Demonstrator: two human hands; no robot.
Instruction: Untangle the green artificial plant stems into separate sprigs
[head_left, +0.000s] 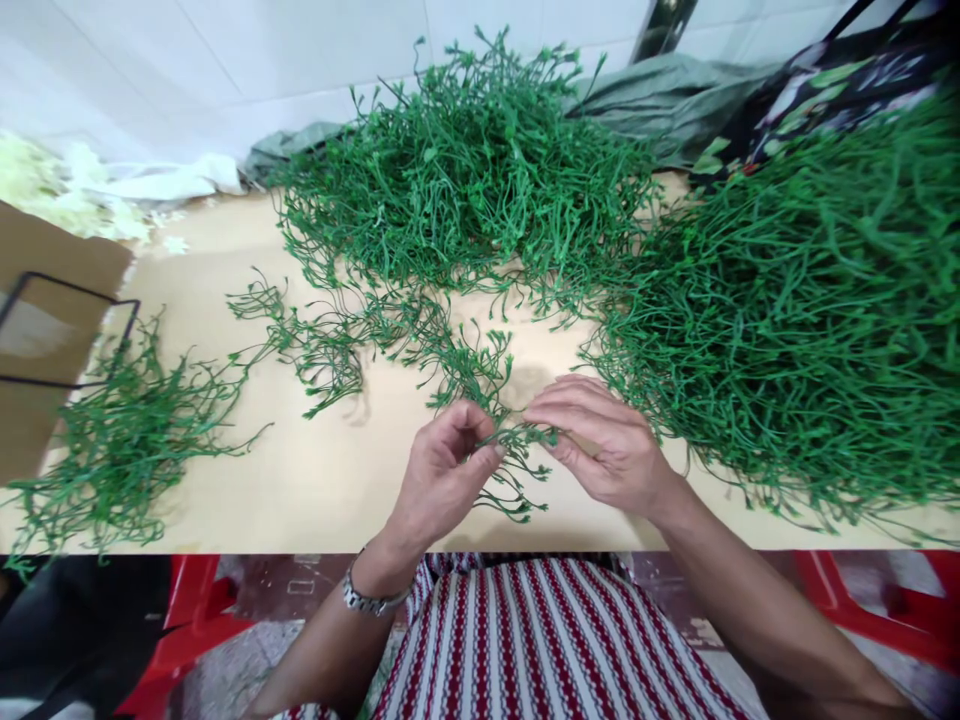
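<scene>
Just above the table's front edge, my left hand (448,470) pinches a green artificial plant stem (517,436) between thumb and forefinger. Thin curling sprigs with small budded tips hang from it. My right hand (604,445) has its thumb and fingers closed on the tip end of the same stem. Behind my hands, a loose string of green sprigs (405,330) trails across the table to the left. What lies inside my curled fingers is partly hidden.
Large heaps of green stems lie at the back (472,180) and right (817,330), with a smaller pile (135,450) at left. A cardboard box (52,270) with a black wire frame (71,282) stands far left. Red stools (187,630) are below the table (315,500).
</scene>
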